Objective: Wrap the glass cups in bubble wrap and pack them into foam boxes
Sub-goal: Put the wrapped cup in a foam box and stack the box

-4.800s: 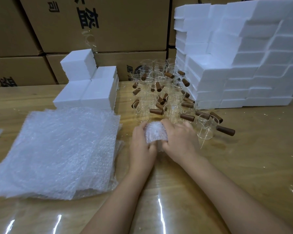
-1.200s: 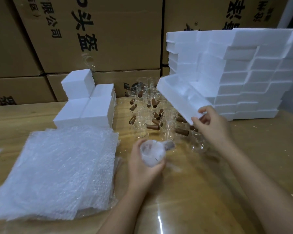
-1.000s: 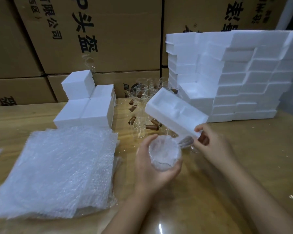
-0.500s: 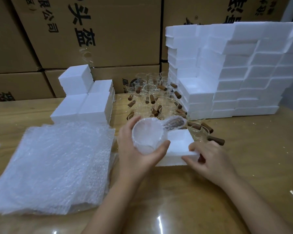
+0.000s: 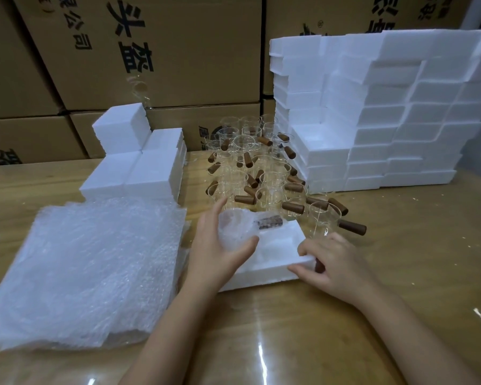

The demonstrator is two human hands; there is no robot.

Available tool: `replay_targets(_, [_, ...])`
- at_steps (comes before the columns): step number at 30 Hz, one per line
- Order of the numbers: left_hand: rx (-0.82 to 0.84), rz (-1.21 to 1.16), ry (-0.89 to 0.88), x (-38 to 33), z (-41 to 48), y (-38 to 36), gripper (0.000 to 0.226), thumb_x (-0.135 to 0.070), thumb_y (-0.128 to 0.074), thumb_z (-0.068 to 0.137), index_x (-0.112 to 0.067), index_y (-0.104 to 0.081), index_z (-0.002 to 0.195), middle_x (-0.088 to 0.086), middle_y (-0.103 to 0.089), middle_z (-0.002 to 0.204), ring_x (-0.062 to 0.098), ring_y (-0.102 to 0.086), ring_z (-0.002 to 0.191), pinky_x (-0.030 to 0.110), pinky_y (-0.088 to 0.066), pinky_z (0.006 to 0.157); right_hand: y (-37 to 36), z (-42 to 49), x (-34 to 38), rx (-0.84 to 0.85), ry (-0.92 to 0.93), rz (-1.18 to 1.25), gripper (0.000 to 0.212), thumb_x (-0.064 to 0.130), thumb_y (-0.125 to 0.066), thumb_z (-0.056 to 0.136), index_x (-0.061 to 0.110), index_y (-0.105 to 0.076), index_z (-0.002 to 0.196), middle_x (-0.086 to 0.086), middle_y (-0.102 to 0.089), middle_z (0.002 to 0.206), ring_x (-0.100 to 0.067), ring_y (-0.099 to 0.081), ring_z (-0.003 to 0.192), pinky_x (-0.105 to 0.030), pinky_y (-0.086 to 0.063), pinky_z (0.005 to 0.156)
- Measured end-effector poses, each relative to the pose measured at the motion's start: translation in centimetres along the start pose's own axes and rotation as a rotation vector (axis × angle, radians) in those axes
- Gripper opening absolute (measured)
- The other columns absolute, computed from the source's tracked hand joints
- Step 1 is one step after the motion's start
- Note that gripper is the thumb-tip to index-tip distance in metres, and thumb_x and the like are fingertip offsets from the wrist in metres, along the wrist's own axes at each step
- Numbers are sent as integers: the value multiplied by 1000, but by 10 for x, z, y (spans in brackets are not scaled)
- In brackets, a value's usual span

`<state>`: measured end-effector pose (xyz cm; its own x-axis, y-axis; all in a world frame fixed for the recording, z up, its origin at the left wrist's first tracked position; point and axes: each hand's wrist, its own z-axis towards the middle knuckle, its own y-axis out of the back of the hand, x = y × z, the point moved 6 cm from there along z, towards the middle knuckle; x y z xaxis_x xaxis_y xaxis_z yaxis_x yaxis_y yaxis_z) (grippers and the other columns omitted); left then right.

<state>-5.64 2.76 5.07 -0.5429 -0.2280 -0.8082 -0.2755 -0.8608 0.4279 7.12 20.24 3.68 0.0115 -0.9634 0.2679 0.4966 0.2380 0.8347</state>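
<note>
Left hand [image 5: 217, 255] curled round the wrapped cup [image 5: 238, 232], held at the far left end of the open foam box [image 5: 275, 263]; right hand [image 5: 332, 266] pinches the box's near right corner. Unwrapped cups [image 5: 245, 173] stand just behind, and the bubble wrap sheets [image 5: 89, 268] lie to the left.

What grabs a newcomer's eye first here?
At centre, the left hand holds a wrapped cup at the far left of an open foam box, and the right hand pinches that box's near right corner. Just behind stands a crowd of glass cups with brown handles. A tall wall of foam boxes fills the right, and a heap of bubble wrap fills the left.
</note>
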Motion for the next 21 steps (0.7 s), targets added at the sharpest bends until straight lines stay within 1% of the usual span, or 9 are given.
replay_targets(3, [25,20,37,6,-2,-5,68,-52,-72,63,-45,-41,123,-17,-46,126,-30,-33,107,-10,-25,79,-4,-1,-4,30,-15,-15,41,69,-46,79,30,-59,84,29,-42,67,-14,-45,71,-14,-28,62])
replay_targets(5, [37,50,47,9,-3,-8,69,-56,-71,62,-42,-44,123,-19,-46,123,-29,-34,106,-7,-28,79,-5,-1,-4,38,-16,-18,40,68,-46,79,30,-58,83,25,-46,67,-12,-45,69,-12,-26,63])
replay_targets(8, [43,75,79,13,-4,-8,73,-62,-68,59,-38,-44,123,-23,-46,120,-28,-36,104,1,-31,77,-4,0,-3,39,5,-10,38,65,-47,81,28,-57,81,24,-45,63,-9,-45,60,-15,-28,63])
replay_targets(11, [20,28,149,22,-6,-5,70,-62,-68,58,-36,-45,118,-19,-50,119,-11,-46,106,4,-33,78,-4,1,-2,35,0,7,37,63,-48,81,27,-56,80,26,-38,60,-6,-42,57,-12,-28,66])
replay_targets(14, [11,40,154,30,-7,-3,67,-56,-73,61,-35,-46,118,-15,-49,120,0,-44,114,7,-29,84,-5,0,-3,32,-7,13,38,64,-47,81,27,-56,80,26,-38,59,-5,-40,57,-12,-27,68])
replay_targets(15, [15,47,152,31,-7,-2,65,-53,-75,62,-36,-45,118,-16,-49,119,2,-43,116,11,-30,87,-5,0,-3,37,-7,17,39,64,-47,81,27,-56,80,27,-37,58,-5,-41,57,-13,-28,69])
replay_targets(17, [36,56,150,32,-7,-4,64,-51,-77,64,-39,-43,117,-24,-46,114,2,-41,118,18,-31,90,-6,1,-4,46,-8,26,41,65,-47,81,26,-57,81,28,-37,58,-6,-44,58,-16,-31,69])
replay_targets(19, [54,75,137,32,-8,-4,65,-54,-74,61,-41,-41,116,-35,-39,111,0,-38,118,19,-29,92,-6,1,-2,36,5,30,41,64,-48,81,25,-59,81,30,-36,57,-4,-43,57,-16,-32,70])
replay_targets(21, [66,74,127,32,-8,-5,64,-53,-74,61,-42,-41,116,-37,-37,110,0,-37,119,18,-28,91,-5,2,-1,31,13,33,40,63,-48,81,24,-59,81,30,-35,57,-2,-41,56,-16,-32,71])
